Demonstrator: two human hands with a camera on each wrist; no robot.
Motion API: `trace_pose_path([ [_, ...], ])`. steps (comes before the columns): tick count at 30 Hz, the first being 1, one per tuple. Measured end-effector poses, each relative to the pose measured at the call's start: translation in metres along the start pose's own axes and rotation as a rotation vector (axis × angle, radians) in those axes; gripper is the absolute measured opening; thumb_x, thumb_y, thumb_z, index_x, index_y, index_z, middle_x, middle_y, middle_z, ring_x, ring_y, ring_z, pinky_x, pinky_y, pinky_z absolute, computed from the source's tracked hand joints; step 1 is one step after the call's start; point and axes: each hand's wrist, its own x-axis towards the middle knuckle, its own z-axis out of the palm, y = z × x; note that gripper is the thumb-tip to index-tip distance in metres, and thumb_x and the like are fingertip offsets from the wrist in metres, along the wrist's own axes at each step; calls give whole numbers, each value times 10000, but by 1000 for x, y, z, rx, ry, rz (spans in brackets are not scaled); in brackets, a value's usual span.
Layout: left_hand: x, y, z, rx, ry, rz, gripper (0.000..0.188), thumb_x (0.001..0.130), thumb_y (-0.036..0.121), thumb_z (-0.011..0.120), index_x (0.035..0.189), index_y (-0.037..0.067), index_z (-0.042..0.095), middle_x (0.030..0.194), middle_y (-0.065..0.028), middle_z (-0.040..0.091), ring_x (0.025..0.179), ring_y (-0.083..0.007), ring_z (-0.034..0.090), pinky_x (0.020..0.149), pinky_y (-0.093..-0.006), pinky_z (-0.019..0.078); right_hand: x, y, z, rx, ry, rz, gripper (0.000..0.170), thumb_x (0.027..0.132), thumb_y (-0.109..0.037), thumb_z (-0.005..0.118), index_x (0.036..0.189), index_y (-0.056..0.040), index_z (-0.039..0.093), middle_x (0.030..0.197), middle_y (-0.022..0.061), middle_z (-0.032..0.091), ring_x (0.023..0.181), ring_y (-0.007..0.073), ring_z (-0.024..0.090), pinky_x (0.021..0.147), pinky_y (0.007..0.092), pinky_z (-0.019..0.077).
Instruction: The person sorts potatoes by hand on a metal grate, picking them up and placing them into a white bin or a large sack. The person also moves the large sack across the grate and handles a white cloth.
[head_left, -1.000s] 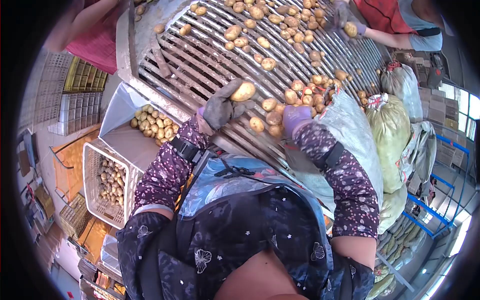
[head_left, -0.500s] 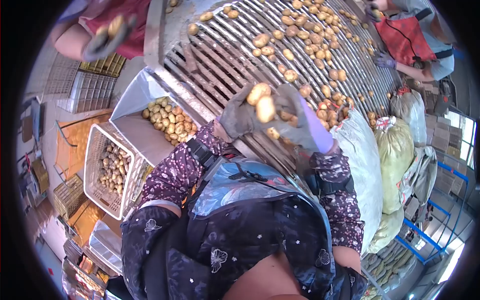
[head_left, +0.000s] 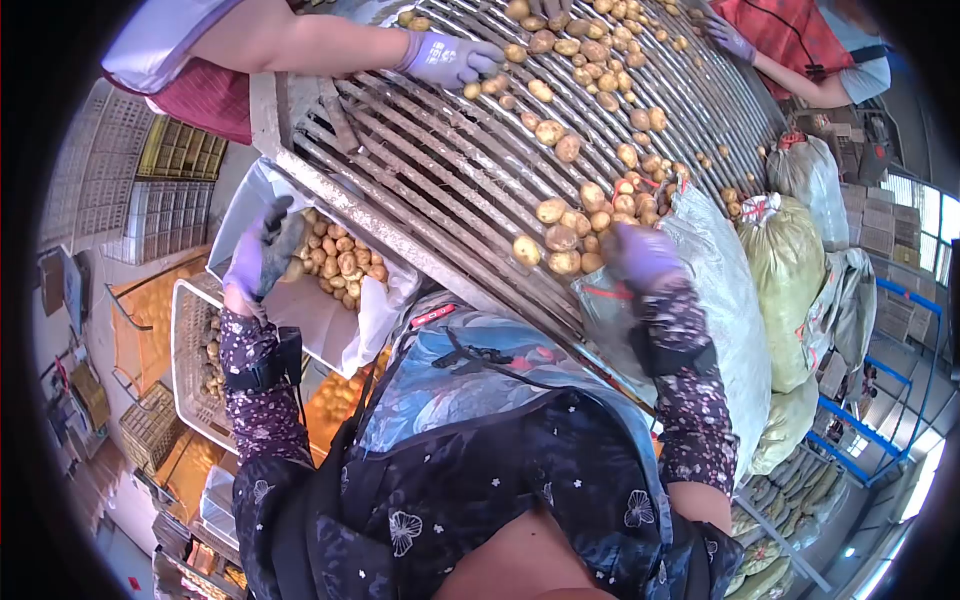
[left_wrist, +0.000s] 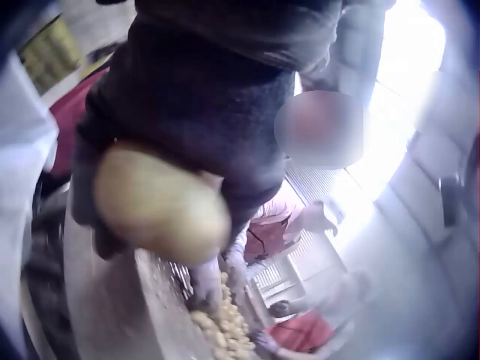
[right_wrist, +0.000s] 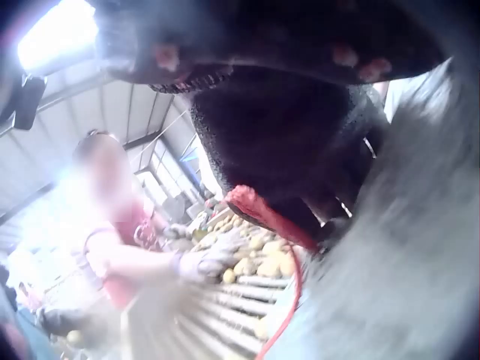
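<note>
My gloved left hand is over the lined bin of potatoes, its fingers spread. A blurred potato is right at its palm side in the left wrist view, with no fingers wrapped over its near face. My right hand, in a purple-cuffed glove, is at the mouth of a white woven sack, beside potatoes on the slatted rack. In the right wrist view its dark fingers reach down behind the sack's red-edged rim; I cannot tell what they hold.
The slatted metal rack carries many potatoes. Another person's gloved hand reaches over it from the far left; a second person works at the far right. Tied full sacks stand at right, a white crate at left.
My hands met over the rack with potatoes between them, then parted: the left swung left to over the bin, the right moved to the sack mouth. The person at left now reaches onto the rack.
</note>
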Motion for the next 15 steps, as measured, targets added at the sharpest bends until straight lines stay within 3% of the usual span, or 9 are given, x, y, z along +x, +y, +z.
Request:
trace_pose_path([
  [3,6,66,22,-306,26,218,568,931,276,583,1385,-15,405,1307,-172,530,1250,-261,477,1062,-355,361,26,-56,52,-224,-106,53,480,897,-406,502,1189,-29,559,1010,190,668,992,310,642,863,457,458],
  [4,18,67,34,-321,-106,321,573,900,218,609,1390,-1,406,1359,-162,494,1288,-232,436,1083,-339,330,23,-72,47,-193,-11,-15,501,895,-404,503,1212,-17,537,1042,203,654,1008,321,633,876,460,454],
  [5,14,92,57,-339,-130,270,497,950,268,564,1374,35,453,1331,-150,527,1239,-255,481,1056,-351,366,16,-87,36,-162,85,-82,523,894,-402,504,1235,-5,515,1073,216,640,1025,331,625,889,463,449],
  [7,20,117,88,-201,-417,265,484,948,283,546,1362,47,460,1303,-145,550,1217,-251,509,1049,-373,394,9,-87,34,-16,245,-216,550,892,-397,507,1260,12,490,1141,235,605,1060,339,608,923,475,433],
  [9,25,128,130,92,-390,449,514,928,359,573,1340,69,472,1288,-180,558,1165,-344,555,1041,-433,422,5,-62,45,213,375,-342,557,891,-390,509,1264,23,484,1214,248,563,1097,334,591,965,493,410],
  [10,24,121,152,297,-327,629,534,909,362,593,1362,114,457,1338,-190,515,1218,-364,509,1065,-459,393,1,-53,54,76,435,-287,528,893,-345,512,1264,28,472,1246,258,536,1165,342,544,1005,507,382],
  [11,27,128,167,382,-424,715,584,876,406,609,1383,167,442,1421,-179,427,1321,-338,403,1101,-491,326,-5,-49,61,-84,413,-284,523,892,-331,512,1266,32,468,1254,252,533,1182,344,528,1013,508,374],
  [13,21,137,186,734,-530,700,644,847,440,620,1411,207,414,1489,-150,334,1401,-309,274,1137,-502,237,-17,-42,74,-406,364,-277,514,890,-302,511,1271,40,461,1270,240,528,1218,347,496,1031,510,359],
  [15,35,128,197,851,-438,733,633,854,453,586,1416,220,409,1490,-139,331,1408,-317,253,1140,-500,198,-24,-43,77,-178,211,-428,457,889,-279,526,1243,8,508,1259,211,539,1223,347,488,1021,467,381],
])
